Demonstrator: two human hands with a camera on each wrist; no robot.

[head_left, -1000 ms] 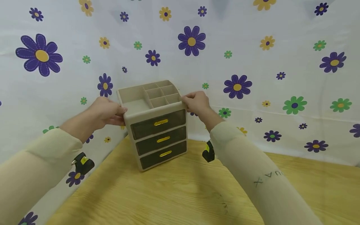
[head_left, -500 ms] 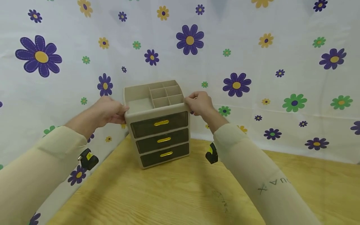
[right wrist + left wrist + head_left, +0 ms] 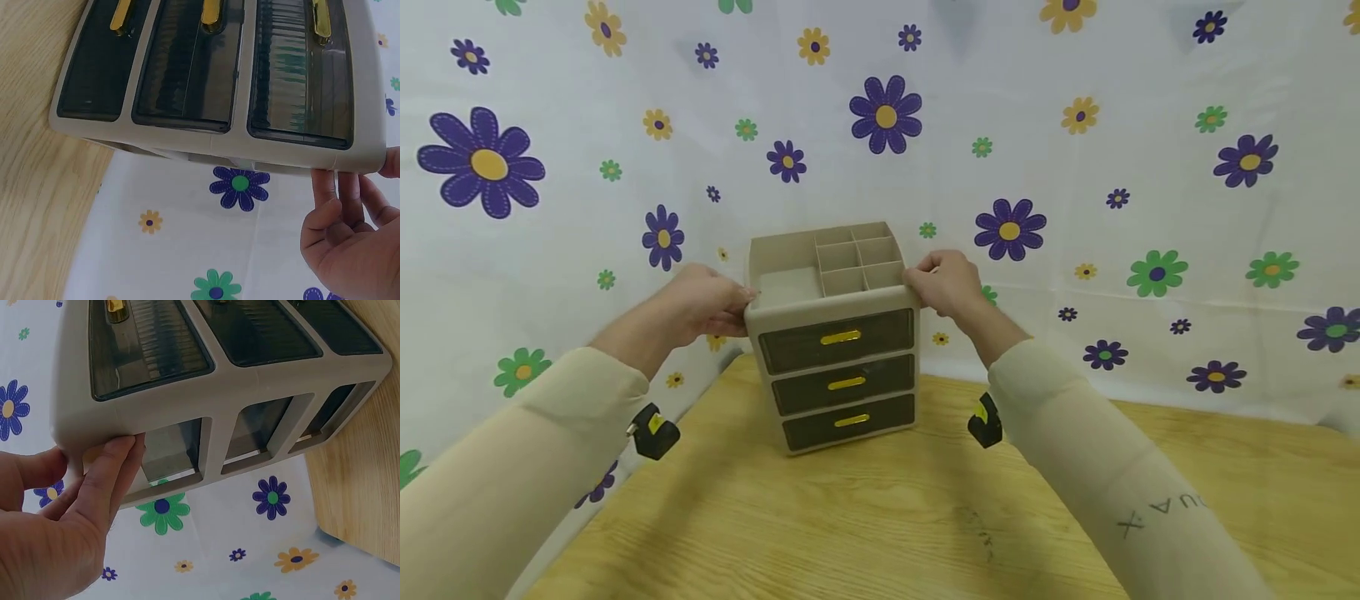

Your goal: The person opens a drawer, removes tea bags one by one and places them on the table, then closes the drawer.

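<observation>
A beige desktop drawer organizer (image 3: pixel 831 298) with three dark see-through drawers and yellow handles stands on the wooden table (image 3: pixel 820 517). All its drawers are closed, and its open top is split into a wide section and several small compartments. At its upper left corner, my left hand (image 3: pixel 703 304) grips the edge, thumb by the top rim. In the left wrist view, the fingers (image 3: pixel 103 472) of that hand reach the side cutout below the rim. My right hand (image 3: pixel 947 282) grips the opposite upper corner, its fingertips (image 3: pixel 323 184) under the side edge in the right wrist view.
A white cloth (image 3: pixel 1037 333) printed with purple, yellow and green flowers hangs behind and left of the table, close to the organizer. Black devices (image 3: pixel 653 432) are worn at both wrists. Faint dark marks (image 3: pixel 977 533) show on the tabletop.
Both hands have shifted the organizer to the right against the cloth and turned it, its back swinging right so its front faces me more squarely. The head view has also shifted slightly.
</observation>
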